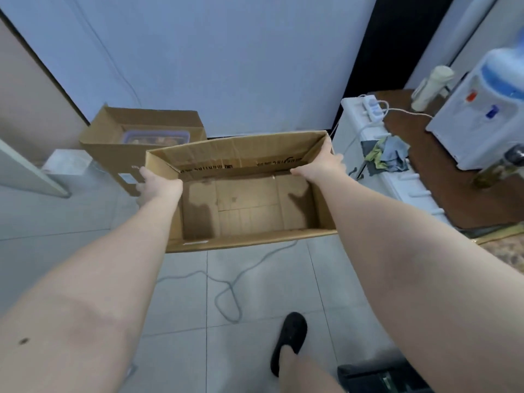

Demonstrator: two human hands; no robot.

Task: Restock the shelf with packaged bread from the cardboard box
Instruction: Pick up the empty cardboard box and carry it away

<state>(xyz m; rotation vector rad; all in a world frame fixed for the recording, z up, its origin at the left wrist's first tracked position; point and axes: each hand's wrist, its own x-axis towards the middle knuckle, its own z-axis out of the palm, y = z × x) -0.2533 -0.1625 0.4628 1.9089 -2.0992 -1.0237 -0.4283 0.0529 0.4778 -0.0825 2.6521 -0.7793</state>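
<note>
Two bare hands hold an open cardboard box (243,205) up above the tiled floor (255,282). The left hand (154,185) wraps the box's left end wall, its grip pressed on the cardboard with the fingers going down the outer side. The right hand (321,163) clasps the far right corner, thumb along the inner face and fingers curled over the outside. Both forearms stretch forward from the bottom of the view.

No packaged bread shows inside the held box; only its bare brown bottom flaps and the shadows of the hands can be seen. Printed dark lettering runs along the inner far wall, too blurred to read.

Behind it, a second cardboard box (141,134) stands on the floor against the pale wall (226,58), its flaps open, with a blue-rimmed container (157,137) lying inside; what the container holds cannot be told. A grey cable (226,287) loops across the floor beneath the held box. Below, one foot in a black slipper (289,340) stands on the tiles.

To the right, a brown table (425,154) carries a white water dispenser (479,114) with red and blue taps. Beside the table, a white power strip (374,107) and a crumpled cloth (387,154) rest on a white appliance.
</note>
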